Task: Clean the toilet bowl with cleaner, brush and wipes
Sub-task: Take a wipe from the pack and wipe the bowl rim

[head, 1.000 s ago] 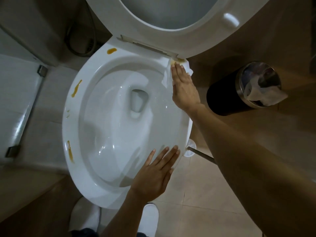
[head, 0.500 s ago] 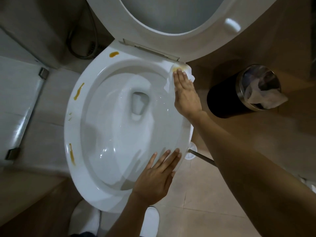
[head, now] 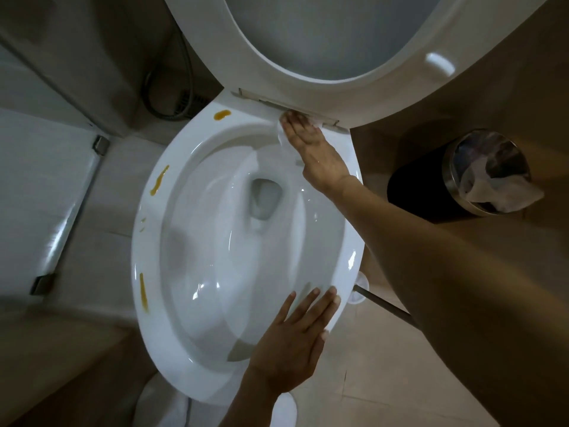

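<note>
The white toilet bowl [head: 172, 343] fills the middle, its seat [head: 215, 41] raised at the top. My right hand [head: 311, 149] lies flat on a white wipe [head: 280, 131], pressing it on the back rim just below the seat hinge. My left hand [head: 292, 343] rests flat on the bowl's near right rim, fingers spread, holding nothing. Orange-brown smears mark the rim: one at the back left [head: 221, 114], one on the left side [head: 158, 184], one lower left [head: 143, 291]. A brush handle [head: 381, 305] pokes out right of the bowl.
A black bin [head: 412, 192] with a steel rim stands at the right, used white wipes [head: 498, 192] hanging in it. A glass shower panel [head: 37, 195] runs along the left. A hose [head: 172, 87] coils behind the bowl. My white slippers [head: 160, 405] show at the bottom.
My right hand has slid the wipe leftward along the back rim, under the seat hinge. The yellow stain at the right back corner is gone. My left hand stays on the rim.
</note>
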